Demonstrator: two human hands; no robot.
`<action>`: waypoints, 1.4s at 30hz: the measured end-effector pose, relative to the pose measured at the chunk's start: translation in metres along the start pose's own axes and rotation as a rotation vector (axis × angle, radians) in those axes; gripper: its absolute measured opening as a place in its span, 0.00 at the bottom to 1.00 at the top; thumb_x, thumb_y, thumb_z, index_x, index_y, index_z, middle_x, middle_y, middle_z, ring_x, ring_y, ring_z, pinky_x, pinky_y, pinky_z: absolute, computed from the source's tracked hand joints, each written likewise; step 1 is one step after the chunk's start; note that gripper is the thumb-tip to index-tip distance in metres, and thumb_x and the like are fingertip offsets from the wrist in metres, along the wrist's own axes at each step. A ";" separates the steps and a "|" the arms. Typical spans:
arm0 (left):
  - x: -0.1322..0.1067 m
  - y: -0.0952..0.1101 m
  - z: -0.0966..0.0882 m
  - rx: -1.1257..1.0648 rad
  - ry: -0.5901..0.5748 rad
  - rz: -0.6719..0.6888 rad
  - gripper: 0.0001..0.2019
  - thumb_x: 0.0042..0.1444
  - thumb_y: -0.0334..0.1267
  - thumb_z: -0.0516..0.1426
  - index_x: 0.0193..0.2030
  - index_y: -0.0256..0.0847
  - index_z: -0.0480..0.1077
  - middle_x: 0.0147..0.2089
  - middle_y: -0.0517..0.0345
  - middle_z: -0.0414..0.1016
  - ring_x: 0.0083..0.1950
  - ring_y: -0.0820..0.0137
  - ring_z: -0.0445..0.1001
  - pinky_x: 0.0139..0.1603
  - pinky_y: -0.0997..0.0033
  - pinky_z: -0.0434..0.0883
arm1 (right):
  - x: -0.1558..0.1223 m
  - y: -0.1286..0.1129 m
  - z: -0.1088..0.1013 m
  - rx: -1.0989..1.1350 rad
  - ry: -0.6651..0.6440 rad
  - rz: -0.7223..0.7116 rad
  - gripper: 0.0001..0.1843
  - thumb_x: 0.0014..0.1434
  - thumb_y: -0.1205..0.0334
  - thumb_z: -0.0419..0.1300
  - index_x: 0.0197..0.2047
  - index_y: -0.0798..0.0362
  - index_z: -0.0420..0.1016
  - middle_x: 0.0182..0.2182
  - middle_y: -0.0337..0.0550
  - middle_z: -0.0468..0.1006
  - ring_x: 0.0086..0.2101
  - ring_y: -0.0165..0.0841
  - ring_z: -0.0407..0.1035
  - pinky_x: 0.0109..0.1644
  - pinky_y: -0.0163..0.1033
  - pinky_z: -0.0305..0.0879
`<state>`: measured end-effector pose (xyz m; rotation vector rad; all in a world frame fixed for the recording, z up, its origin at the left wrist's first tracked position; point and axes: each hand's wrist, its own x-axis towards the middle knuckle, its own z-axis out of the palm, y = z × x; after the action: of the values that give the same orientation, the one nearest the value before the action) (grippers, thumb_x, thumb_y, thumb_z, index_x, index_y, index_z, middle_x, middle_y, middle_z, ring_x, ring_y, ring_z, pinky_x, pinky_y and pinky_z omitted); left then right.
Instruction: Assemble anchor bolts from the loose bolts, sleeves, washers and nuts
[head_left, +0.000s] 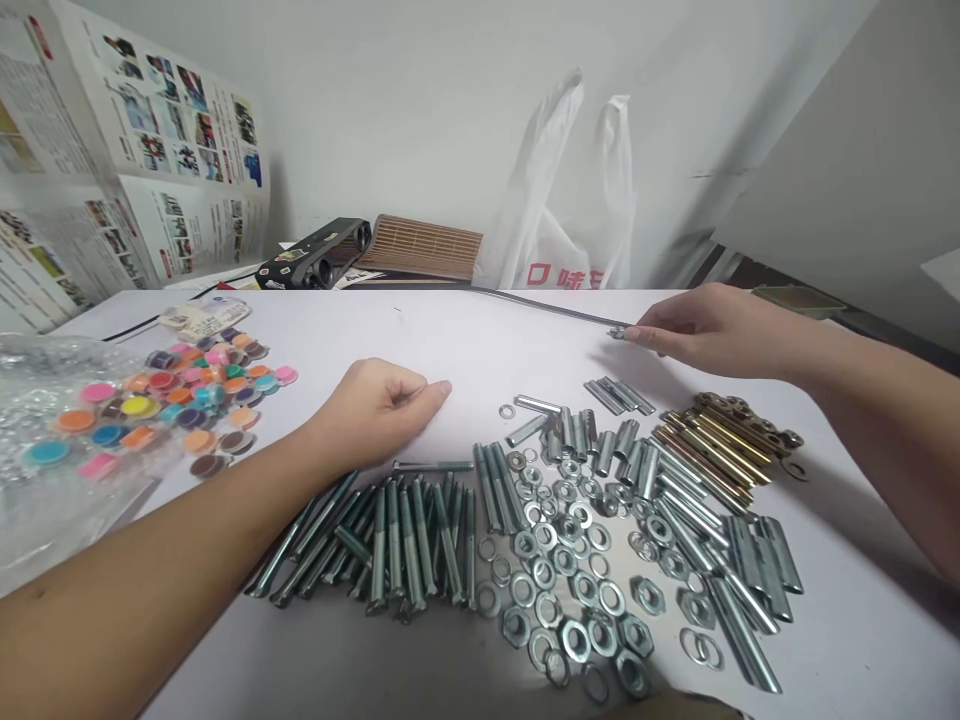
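Observation:
My left hand (386, 408) rests as a loose fist over the middle of the table, thumb along the curled fingers; whatever may be inside is hidden. Just below it lies a pile of long silvery bolts (397, 540), one lying crosswise at the top. On the far right side, my right hand (712, 328) pinches a small silvery metal piece (617, 333) at the tabletop; its kind is too small to tell. Nearest that hand are short thin metal rods (619, 396) in a row. Hex nuts (575, 640) and washers (548, 608) spread in front, beside metal sleeves (742, 625).
Brass-coloured rods (712, 455) lie at the right. Colourful capped paint pots (139, 405) and clear plastic wrap (60, 480) cover the left. Behind stand a white plastic bag (559, 200), a black case (315, 250), a bamboo mat (424, 245) and a printed paper sheet (180, 120).

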<state>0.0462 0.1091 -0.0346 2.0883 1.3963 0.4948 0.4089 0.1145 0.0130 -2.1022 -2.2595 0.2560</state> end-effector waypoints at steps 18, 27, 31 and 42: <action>-0.003 0.002 0.001 -0.092 0.002 -0.027 0.29 0.58 0.53 0.54 0.14 0.36 0.54 0.12 0.64 0.52 0.18 0.83 0.52 0.23 0.79 0.53 | -0.014 -0.026 -0.009 -0.094 -0.002 0.058 0.28 0.64 0.38 0.50 0.41 0.54 0.77 0.25 0.48 0.73 0.24 0.34 0.62 0.32 0.45 0.56; -0.003 -0.006 0.001 -0.266 0.072 0.055 0.33 0.58 0.58 0.54 0.66 0.46 0.55 0.19 0.67 0.69 0.22 0.76 0.68 0.28 0.78 0.65 | -0.057 -0.084 -0.003 0.334 -0.098 -0.579 0.21 0.56 0.45 0.62 0.22 0.51 0.66 0.14 0.36 0.56 0.18 0.27 0.47 0.20 0.38 0.45; -0.003 -0.008 0.002 -0.301 0.099 0.072 0.32 0.60 0.61 0.49 0.65 0.46 0.58 0.19 0.66 0.68 0.24 0.76 0.68 0.30 0.78 0.64 | -0.050 -0.116 -0.003 0.267 0.063 -0.652 0.26 0.57 0.50 0.60 0.15 0.53 0.57 0.11 0.36 0.55 0.15 0.24 0.46 0.19 0.37 0.44; 0.001 -0.009 0.001 -0.317 0.007 0.041 0.26 0.59 0.62 0.50 0.53 0.44 0.68 0.18 0.67 0.66 0.19 0.82 0.62 0.23 0.84 0.61 | -0.030 -0.124 0.012 -0.227 -0.244 -0.130 0.32 0.56 0.30 0.52 0.23 0.51 0.72 0.17 0.43 0.71 0.17 0.34 0.62 0.21 0.43 0.57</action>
<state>0.0407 0.1122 -0.0416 1.8623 1.1931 0.6920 0.2872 0.0753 0.0223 -2.1162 -2.6700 0.2760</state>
